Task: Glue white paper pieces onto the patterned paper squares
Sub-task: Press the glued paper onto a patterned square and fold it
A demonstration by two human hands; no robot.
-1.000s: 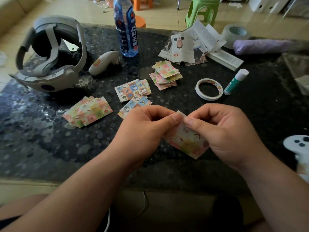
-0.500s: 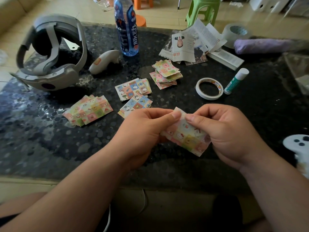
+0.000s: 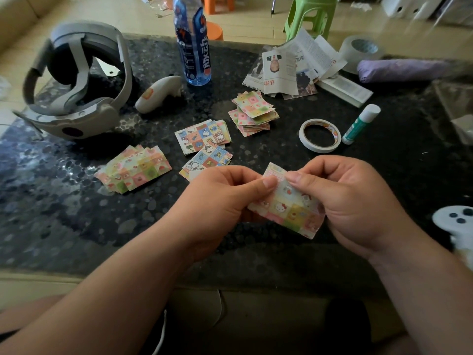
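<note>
I saw my left hand [image 3: 220, 201] and right hand [image 3: 343, 198] both pinching one patterned paper square [image 3: 289, 208], nearer me than the tape ring [image 3: 320, 135].

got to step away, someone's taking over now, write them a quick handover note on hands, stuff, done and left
Left hand and right hand: both pinch one square at its top corner.
Glue stick: capped, lying right of the tape ring.
Piles of squares lie beyond the hands.
Done: no glued white piece visible.
To do: glue white paper onto the held square, then the piles.
</note>
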